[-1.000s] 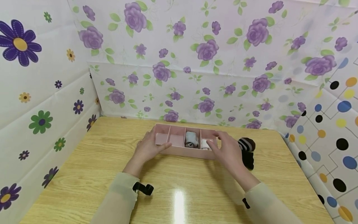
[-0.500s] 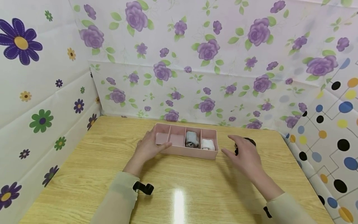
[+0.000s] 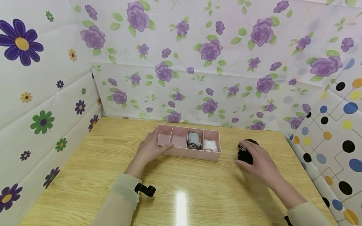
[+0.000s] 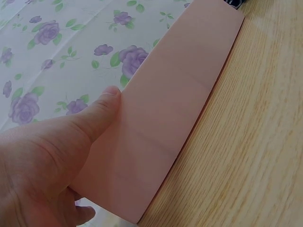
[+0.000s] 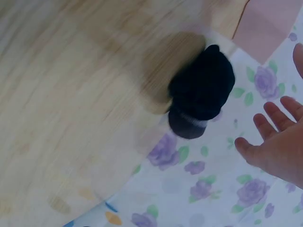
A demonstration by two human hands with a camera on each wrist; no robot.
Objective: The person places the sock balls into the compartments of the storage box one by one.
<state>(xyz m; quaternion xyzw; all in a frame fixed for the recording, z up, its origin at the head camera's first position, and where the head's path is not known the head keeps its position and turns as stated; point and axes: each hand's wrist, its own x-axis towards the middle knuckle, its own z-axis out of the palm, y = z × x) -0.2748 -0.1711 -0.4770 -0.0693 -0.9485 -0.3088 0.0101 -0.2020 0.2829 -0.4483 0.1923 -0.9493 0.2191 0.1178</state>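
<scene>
A pink divided storage box (image 3: 195,153) stands at the back of the table. My left hand (image 3: 148,147) grips its left end, thumb on the front rim in the left wrist view. A rolled grey sock (image 3: 194,140) and a rolled white sock (image 3: 210,145) fill its two right compartments; the two left ones hold nothing. Right of the box, my right hand (image 3: 260,160) hovers with spread fingers around a black rolled sock (image 3: 244,157), partly hiding it. The right wrist view shows a gap between hand and sock, with a dark grey rolled sock (image 5: 187,125) behind the black one.
The wooden table (image 3: 186,182) ends at a flower-printed cloth (image 3: 181,94) behind the box. A dotted cloth (image 3: 339,147) hangs along the right side, and another flowered cloth (image 3: 56,100) on the left.
My right hand has left the right end of the box and moved right to the dark socks. The left hand and the box have stayed in place.
</scene>
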